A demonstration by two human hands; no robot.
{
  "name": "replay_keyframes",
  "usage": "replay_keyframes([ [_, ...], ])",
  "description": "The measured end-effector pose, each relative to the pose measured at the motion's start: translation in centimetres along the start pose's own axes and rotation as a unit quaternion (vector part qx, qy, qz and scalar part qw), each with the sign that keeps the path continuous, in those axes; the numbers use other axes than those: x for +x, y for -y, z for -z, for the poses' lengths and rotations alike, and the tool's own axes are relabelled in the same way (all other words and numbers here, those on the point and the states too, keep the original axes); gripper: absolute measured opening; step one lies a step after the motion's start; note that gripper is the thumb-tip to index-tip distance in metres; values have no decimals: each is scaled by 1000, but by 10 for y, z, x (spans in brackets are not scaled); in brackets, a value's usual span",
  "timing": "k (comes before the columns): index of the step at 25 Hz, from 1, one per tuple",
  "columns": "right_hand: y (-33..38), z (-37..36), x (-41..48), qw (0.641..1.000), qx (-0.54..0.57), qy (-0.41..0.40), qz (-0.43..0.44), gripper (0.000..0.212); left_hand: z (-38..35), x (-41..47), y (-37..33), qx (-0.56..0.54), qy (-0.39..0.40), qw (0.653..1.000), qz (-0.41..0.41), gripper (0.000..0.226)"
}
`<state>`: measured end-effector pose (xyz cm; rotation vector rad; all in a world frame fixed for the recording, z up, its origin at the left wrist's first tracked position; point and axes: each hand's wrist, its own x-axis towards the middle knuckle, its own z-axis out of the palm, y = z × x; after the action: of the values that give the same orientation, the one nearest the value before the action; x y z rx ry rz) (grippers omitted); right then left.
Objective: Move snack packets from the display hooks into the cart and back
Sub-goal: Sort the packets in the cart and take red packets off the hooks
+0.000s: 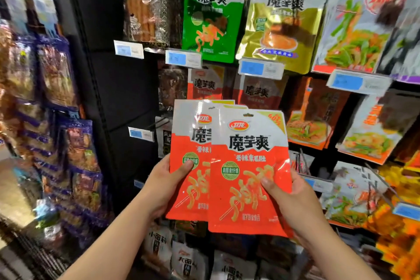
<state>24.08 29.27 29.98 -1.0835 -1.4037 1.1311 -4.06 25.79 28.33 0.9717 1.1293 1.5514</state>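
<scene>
— What is gripped by the left hand (164, 185)?
— A red konjac snack packet (188, 161) is clamped at its lower left edge, thumb on the front.
— And by the right hand (293, 202)?
— A second red packet (247, 166) is clamped at its right edge, overlapping the first. Both are held upright before the display hooks, below the green packet (213, 13) and the gold packet (281, 18) hung there.

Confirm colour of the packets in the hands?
Red-orange with white tops: packets, head view.
</scene>
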Motion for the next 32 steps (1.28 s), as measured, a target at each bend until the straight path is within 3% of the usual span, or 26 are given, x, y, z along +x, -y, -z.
replay_keyframes([
  [4, -9, -20, 15, 998, -8, -59, 31, 27, 21, 31, -4, 3, 30, 1000, 2, 40],
  [8, -14, -27, 18, 996, -23, -71, 43, 33, 36, 45, 2, -15, 36, 999, 6, 33],
  [14, -3, -30, 25, 996, -46, -57, 57, 38, 44, 54, 8, -33, 20, 999, -2, 42],
  [24, -14, -15, 50, 996, 28, -61, 65, 44, 55, 62, -4, 8, -27, 999, -39, 45],
  [32, -17, -3, 49, 995, 61, -53, 55, 40, 50, 64, 7, -1, -49, 999, -20, 49],
])
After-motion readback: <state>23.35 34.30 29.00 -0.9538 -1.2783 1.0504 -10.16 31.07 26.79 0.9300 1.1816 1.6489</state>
